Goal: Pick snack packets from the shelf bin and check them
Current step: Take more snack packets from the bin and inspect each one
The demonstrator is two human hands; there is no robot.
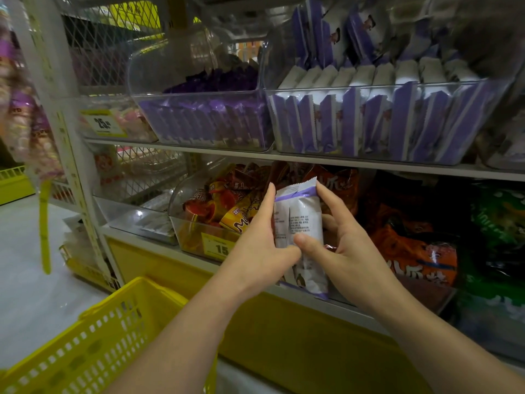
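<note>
1. A yellow basket (93, 345) with a perforated wall is seen nearest, at lower left, over a pale floor (25, 280).
2. Two bare forearms are raised from the bottom edge toward the shelving.
3. A white-and-purple packet (305, 223) is held upright between both hands, in front of the lower shelf (318, 301); its printed back is turned to the camera.
4. The left hand (261, 245) is closed on the packet's left edge, forefinger stretched up its side, thumb across the lower front.
5. The right hand (349, 245) is closed on the right edge, forefinger at the top seal, thumb pressed on the front.
6. Behind the hands, a clear bin (199, 240) of red and orange snacks with a yellow price tag (217, 245) is set on the lower shelf; orange bags (414, 245) and green bags (497, 237) lie to the right.
7. On the upper shelf, a clear bin of white-and-purple packets (383, 120) stands beside a bin of darker purple packets (207, 120).
8. White wire mesh (93, 41) closes the shelving's left side.
</note>
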